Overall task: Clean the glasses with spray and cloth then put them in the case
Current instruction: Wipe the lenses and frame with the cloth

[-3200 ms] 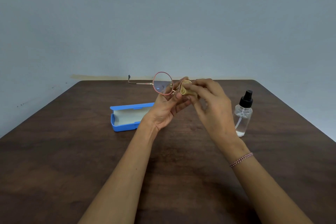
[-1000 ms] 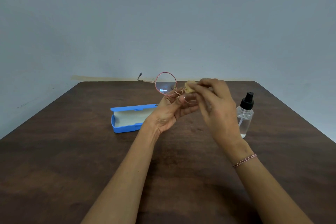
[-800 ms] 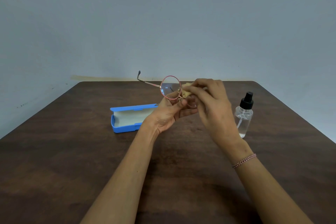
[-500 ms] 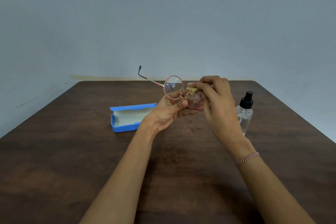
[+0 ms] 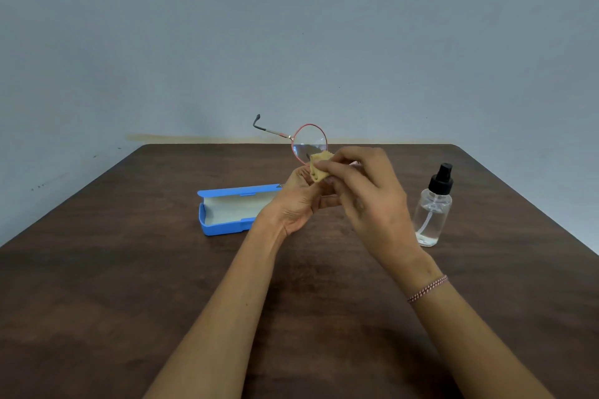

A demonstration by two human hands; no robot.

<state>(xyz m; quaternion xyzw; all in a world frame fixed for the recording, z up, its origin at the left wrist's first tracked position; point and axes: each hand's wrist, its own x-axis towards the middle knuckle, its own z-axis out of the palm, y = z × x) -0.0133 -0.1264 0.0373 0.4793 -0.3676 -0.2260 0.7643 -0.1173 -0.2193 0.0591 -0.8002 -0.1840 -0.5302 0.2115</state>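
Two hands busy: left hand (image 5: 296, 204) grips glasses (image 5: 309, 139) by frame, likely light, fragile; right hand (image 5: 368, 193) pinches soft cloth (image 5: 319, 169) against lens.

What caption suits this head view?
Left hand holds glasses, right hand wipes with yellow cloth; blue case open, spray bottle nearby.

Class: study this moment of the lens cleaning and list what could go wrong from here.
The left hand holds the glasses from below while the right hand presses the cloth on a lens; hard rubbing may bend the thin frame.
The spray bottle stands close beside the right hand; a careless swing could topple it.
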